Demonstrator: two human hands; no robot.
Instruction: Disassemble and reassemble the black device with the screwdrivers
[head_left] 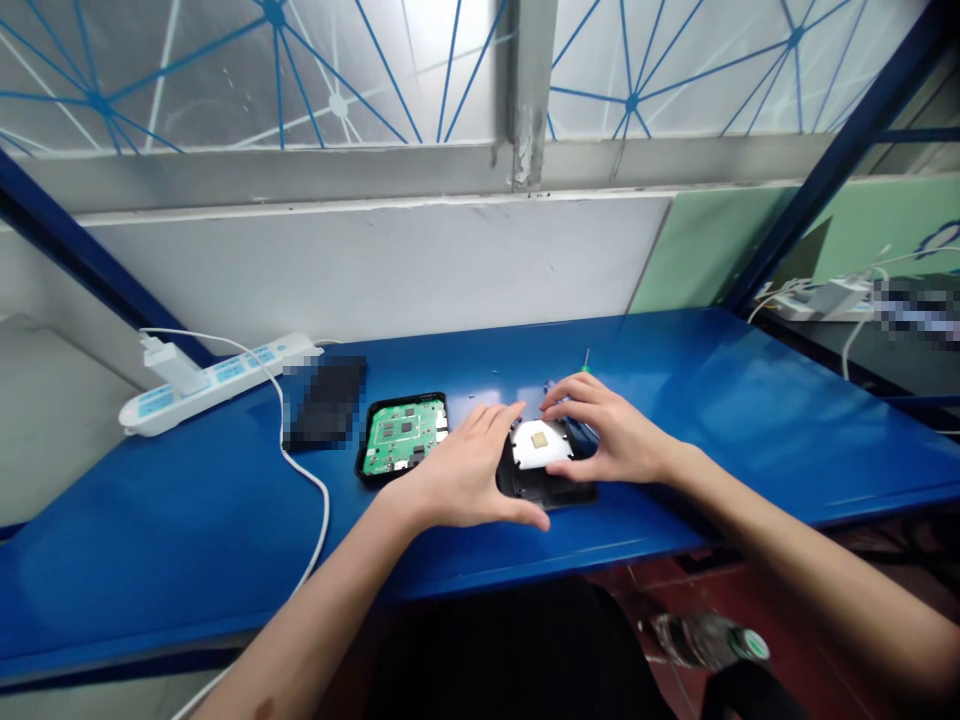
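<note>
A black case half point(546, 484) lies on the blue shelf point(735, 400), with a white plate bearing a small tan square point(541, 441) inside it. My left hand point(466, 470) grips the case's left side, thumb along its front edge, fingers over the back. My right hand point(607, 432) holds the right side, fingertips touching the white plate's far edge. To the left sits the other black case half holding a green circuit board point(403, 438). A thin green-handled screwdriver point(585, 368) lies just beyond my right hand.
A white power strip point(217, 382) with a plugged charger and white cable point(315, 500) lies at the left. A dark blurred object point(326, 400) sits beside the board. A blue diagonal frame bar point(840, 150) rises at right. A plastic bottle point(705, 640) lies on the floor below.
</note>
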